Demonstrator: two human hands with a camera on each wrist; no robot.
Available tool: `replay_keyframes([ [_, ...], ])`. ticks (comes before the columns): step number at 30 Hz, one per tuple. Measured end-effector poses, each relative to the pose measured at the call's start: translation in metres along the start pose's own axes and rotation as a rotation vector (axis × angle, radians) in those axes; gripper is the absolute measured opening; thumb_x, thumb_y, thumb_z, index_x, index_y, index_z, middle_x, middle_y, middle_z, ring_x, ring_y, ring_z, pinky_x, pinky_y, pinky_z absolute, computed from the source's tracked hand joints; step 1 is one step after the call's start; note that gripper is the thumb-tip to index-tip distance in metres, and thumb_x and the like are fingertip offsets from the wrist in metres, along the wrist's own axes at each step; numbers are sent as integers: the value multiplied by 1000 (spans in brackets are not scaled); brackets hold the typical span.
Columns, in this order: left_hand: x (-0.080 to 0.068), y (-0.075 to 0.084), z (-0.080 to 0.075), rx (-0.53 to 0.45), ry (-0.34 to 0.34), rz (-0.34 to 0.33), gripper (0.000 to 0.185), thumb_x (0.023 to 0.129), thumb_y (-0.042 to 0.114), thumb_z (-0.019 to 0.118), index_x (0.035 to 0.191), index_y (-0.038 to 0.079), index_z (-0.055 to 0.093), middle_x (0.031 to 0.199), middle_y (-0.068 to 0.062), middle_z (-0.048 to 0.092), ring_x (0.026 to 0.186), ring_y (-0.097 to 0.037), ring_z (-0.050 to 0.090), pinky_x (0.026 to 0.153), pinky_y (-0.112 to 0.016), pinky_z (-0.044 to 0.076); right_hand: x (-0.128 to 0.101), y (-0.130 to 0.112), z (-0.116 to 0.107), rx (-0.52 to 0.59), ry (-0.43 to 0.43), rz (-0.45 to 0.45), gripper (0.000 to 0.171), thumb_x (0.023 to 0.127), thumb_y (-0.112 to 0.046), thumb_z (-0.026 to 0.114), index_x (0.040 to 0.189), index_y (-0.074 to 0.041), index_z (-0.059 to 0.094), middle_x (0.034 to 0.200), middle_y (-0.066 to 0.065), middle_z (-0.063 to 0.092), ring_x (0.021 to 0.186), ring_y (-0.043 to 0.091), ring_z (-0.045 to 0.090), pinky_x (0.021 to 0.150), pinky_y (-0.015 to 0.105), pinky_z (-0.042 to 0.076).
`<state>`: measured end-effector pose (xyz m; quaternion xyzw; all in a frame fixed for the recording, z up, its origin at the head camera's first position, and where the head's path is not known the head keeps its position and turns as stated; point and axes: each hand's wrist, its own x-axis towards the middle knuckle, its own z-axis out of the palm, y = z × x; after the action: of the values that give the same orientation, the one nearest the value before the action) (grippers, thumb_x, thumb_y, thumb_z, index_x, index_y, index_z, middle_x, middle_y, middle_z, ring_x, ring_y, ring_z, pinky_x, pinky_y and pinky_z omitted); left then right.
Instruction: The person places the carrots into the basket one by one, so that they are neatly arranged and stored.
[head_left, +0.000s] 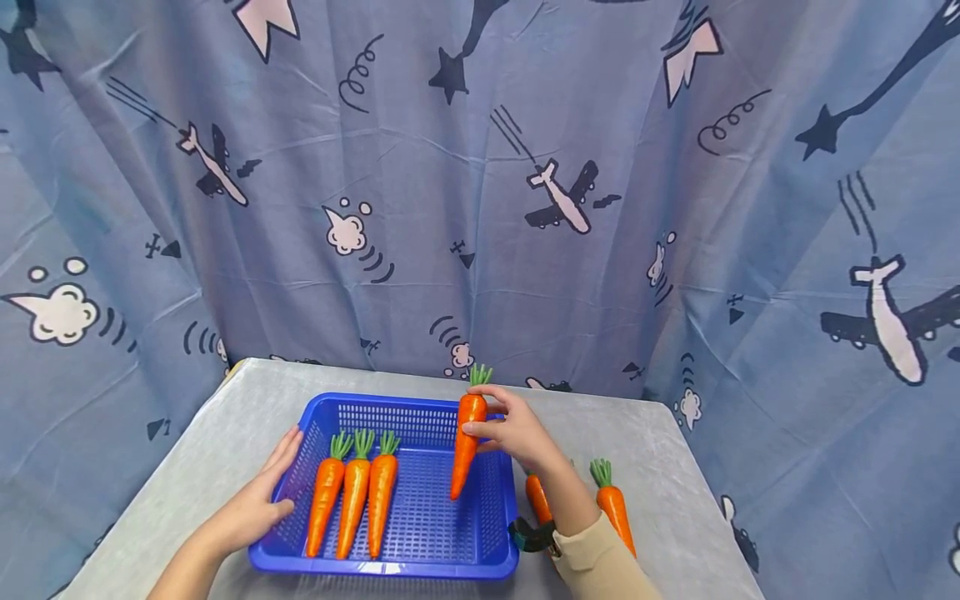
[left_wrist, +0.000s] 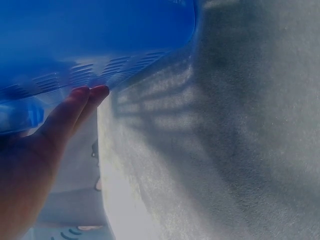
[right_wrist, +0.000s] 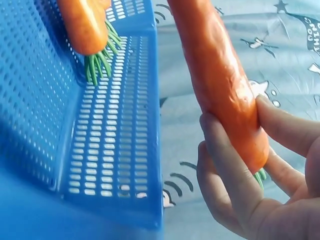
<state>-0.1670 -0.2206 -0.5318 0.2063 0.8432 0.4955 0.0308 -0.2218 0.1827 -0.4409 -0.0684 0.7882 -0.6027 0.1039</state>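
Across the upper frame and down both sides, a blue-grey fabric curtain (head_left: 420, 125) with soft creases, printed with cartoon airplanes, stars, cloud puffs and squiggles. At the upper right of the right wrist view, a scrap of dark lettering on the cloth, too partial to read. Across the lower frame, a pale grey tabletop (head_left: 213, 450), finely mottled in texture. At lower centre, a shallow blue plastic basket (head_left: 390, 569), rectangular with rounded corners, glossy rim and slotted, lattice-like walls. At lower right, a beige sleeve (head_left: 600, 562). To the left of the basket, a bare left hand (head_left: 258, 500), fingers extended and resting against the side wall, not curled round anything. At lower centre-right, a right hand (head_left: 513, 429), grasping a glossy orange tapered carrot (head_left: 467, 450) by its thick end between thumb and fingers; green stalks upward, tip down, slightly tilted, over the basket's right part. Inside the basket at left, three similar orange carrots (head_left: 354, 500) side by side, green tops toward the back. On the tabletop at lower right, two more carrots (head_left: 617, 512), one partly hidden by the forearm. At the right wrist, a dark band (head_left: 531, 536).
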Motion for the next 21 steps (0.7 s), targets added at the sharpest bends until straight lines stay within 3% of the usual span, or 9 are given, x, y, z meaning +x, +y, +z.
replay_keyframes([
  [8, 2, 1, -2, -6, 3, 27, 97, 76, -9, 60, 161, 1, 15, 168, -24, -1, 148, -59, 0, 99, 4, 4, 8, 2, 25, -16, -106, 2, 55, 86, -9, 77, 137, -11, 57, 127, 27, 55, 96, 32, 70, 73, 49, 61],
  [11, 0, 0, -2, -14, 9, 43, 97, 75, -9, 60, 161, 0, 15, 168, -26, -1, 150, -55, -1, 99, 4, 5, 10, 2, 36, -31, -134, 26, 53, 85, -5, 77, 134, -10, 58, 122, 26, 56, 92, 32, 70, 72, 52, 60],
  [15, -1, -2, -1, -6, 20, 49, 97, 75, -9, 60, 161, 0, 15, 167, -26, 0, 155, -36, -3, 100, 4, 6, 13, 4, 49, -58, -159, 52, 53, 84, -2, 78, 132, -8, 58, 115, 24, 57, 87, 32, 70, 73, 56, 59],
  [21, -1, -2, -1, -14, 18, 61, 96, 76, -9, 59, 160, -1, 15, 167, -28, 0, 155, -35, -4, 101, 4, 5, 16, 10, 61, -114, -168, 96, 51, 83, -2, 78, 129, -11, 59, 113, 21, 57, 87, 33, 70, 72, 56, 59],
])
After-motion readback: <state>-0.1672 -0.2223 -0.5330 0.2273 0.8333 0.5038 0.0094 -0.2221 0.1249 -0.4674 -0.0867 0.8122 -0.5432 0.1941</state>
